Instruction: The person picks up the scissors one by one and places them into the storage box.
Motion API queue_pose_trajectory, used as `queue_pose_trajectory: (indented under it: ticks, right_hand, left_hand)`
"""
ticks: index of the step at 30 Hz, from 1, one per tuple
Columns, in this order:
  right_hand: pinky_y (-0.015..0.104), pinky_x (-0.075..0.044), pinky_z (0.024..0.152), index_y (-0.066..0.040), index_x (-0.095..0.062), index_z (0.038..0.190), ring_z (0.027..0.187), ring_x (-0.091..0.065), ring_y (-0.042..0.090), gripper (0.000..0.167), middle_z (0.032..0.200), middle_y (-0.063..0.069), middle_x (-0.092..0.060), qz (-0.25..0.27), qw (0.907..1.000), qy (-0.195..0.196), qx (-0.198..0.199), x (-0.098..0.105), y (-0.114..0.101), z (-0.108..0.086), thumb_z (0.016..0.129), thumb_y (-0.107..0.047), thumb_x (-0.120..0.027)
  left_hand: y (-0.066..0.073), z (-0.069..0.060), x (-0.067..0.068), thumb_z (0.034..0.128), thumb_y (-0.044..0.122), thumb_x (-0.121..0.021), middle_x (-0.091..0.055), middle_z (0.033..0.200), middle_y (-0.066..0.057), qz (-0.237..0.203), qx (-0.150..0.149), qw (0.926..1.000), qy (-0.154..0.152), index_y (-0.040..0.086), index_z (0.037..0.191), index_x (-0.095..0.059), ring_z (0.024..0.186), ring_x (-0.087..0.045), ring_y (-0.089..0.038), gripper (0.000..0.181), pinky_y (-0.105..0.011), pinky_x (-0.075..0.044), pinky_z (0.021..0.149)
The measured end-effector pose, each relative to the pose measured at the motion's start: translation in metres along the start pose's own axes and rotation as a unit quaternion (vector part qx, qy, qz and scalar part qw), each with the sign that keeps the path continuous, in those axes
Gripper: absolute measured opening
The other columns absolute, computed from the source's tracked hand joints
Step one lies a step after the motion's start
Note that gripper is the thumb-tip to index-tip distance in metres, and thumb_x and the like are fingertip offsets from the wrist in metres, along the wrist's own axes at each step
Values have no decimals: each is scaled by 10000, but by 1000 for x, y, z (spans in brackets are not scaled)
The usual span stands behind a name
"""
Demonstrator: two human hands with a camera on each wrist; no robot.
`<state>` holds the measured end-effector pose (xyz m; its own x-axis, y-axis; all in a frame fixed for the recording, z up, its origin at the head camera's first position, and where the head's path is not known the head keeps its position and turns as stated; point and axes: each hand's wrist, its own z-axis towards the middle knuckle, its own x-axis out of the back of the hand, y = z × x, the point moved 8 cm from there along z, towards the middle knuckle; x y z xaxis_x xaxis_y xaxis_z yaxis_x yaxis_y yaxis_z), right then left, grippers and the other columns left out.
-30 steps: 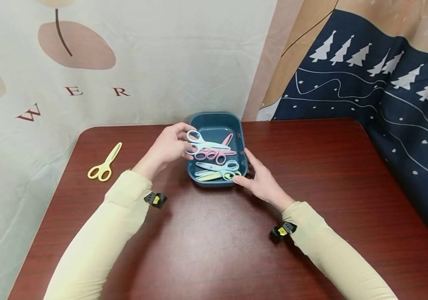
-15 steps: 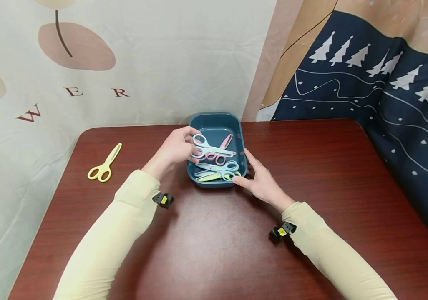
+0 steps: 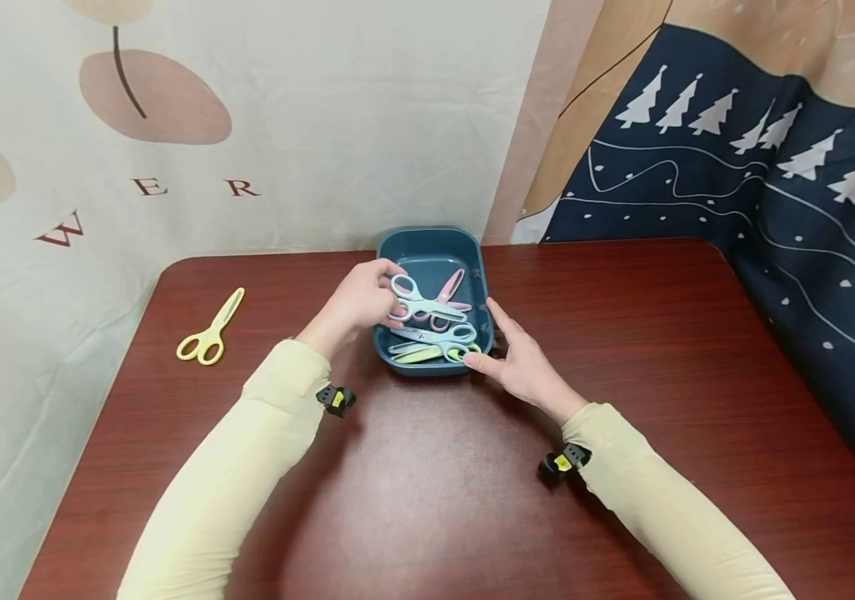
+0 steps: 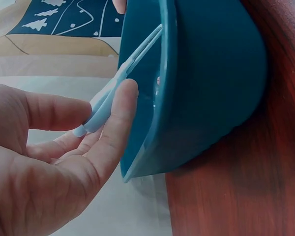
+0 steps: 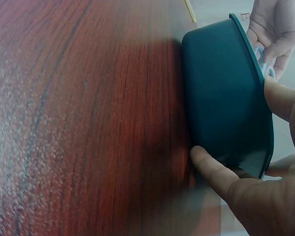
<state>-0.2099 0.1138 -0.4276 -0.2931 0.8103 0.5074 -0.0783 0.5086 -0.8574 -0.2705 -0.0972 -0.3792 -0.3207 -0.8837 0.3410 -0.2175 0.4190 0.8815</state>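
A dark teal plastic box (image 3: 427, 260) sits near the table's back edge with several pairs of scissors in it. My left hand (image 3: 360, 296) pinches pale blue scissors (image 3: 442, 312) by the handle rings, between thumb and fingers. Their blades point right, over pink scissors (image 3: 452, 285). In the left wrist view the blue scissors (image 4: 105, 103) slope into the box. More blue scissors (image 3: 438, 335) and green scissors (image 3: 418, 354) lie at the box's near end. My right hand (image 3: 521, 362) grips the near right corner, thumb at the rim, fingers along the outer wall (image 5: 226, 88).
Yellow scissors (image 3: 210, 329) lie on the reddish-brown table (image 3: 427, 483), left of my left arm. A pale printed cloth (image 3: 322, 117) hangs behind the table. A dark blue cloth with white trees (image 3: 697, 179) hangs on the right.
My left hand has moved right and slightly toward me, bringing the pale blue scissors farther over the box, above the pink ones. My right hand and the box have stayed in place.
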Motion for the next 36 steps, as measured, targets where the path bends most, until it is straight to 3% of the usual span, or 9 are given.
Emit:
queue_pose_trajectory:
  ticks: [8, 14, 19, 26, 29, 33, 36]
  right_hand:
    - [538, -412, 1145, -114, -154, 1667, 1390, -501, 418, 953, 1642, 227, -305, -34, 10000, -13, 10, 1, 0, -1, 949, -239, -767]
    - [529, -412, 1148, -119, -156, 1668, 1398, -494, 419, 961, 1650, 220, -294, -10, 10000, -24, 22, 0, 1, -1, 941, -224, -775]
    - [533, -419, 1141, -120, -158, 1668, 1390, -501, 422, 959, 1646, 224, -301, -26, 10000, -13, 36, 1, 0, -2, 941, -226, -774]
    - [529, -429, 1133, -132, -159, 1669, 1385, -509, 407, 963, 1642, 213, -316, -24, 10000, -12, 12, 1, 1, -2, 939, -237, -778]
    - [535, -420, 1140, -135, -153, 1670, 1393, -501, 407, 963, 1647, 211, -308, -49, 10000, -44, -10, 1, 3, -3, 943, -251, -774]
    - [541, -406, 1151, -151, -148, 1672, 1399, -492, 405, 967, 1654, 202, -298, -81, 9999, -74, -55, 1, 4, -4, 943, -269, -773]
    - [539, -403, 1154, -162, -151, 1673, 1400, -491, 403, 973, 1656, 197, -297, -68, 9999, -75, -74, 1, 4, -4, 937, -273, -779]
  left_hand:
    - [-1, -1, -4, 916, -113, -434, -630, 1116, -221, 320, -29, 9995, 65, -34, 1358, -533, 809, -664, -225, 460, -437, -622, 840]
    - [-2, -1, -7, 932, -83, -500, -632, 1148, -217, 905, -87, 9958, 113, -2, 1384, -538, 931, -642, -277, 460, -390, -624, 815]
    - [-1, -1, -8, 939, -45, -564, -596, 1225, -202, 1616, -156, 9867, 109, 34, 1430, -538, 1069, -577, -316, 498, -415, -589, 880]
    - [2, -2, -15, 960, -12, -535, -633, 1194, -181, 2214, -329, 9746, -74, 4, 1372, -584, 1085, -581, -318, 415, -411, -551, 901]
    - [5, -4, -17, 966, 8, -525, -650, 1239, -186, 2538, -494, 9660, -99, -2, 1337, -606, 1145, -581, -325, 380, -433, -527, 968]
    - [8, -5, -20, 973, 35, -516, -653, 1307, -202, 2745, -652, 9591, -213, -16, 1307, -624, 1221, -594, -337, 355, -462, -497, 1054]
    - [8, -7, -20, 975, 39, -525, -652, 1310, -199, 2728, -647, 9595, -256, -21, 1309, -623, 1233, -592, -340, 353, -469, -493, 1066]
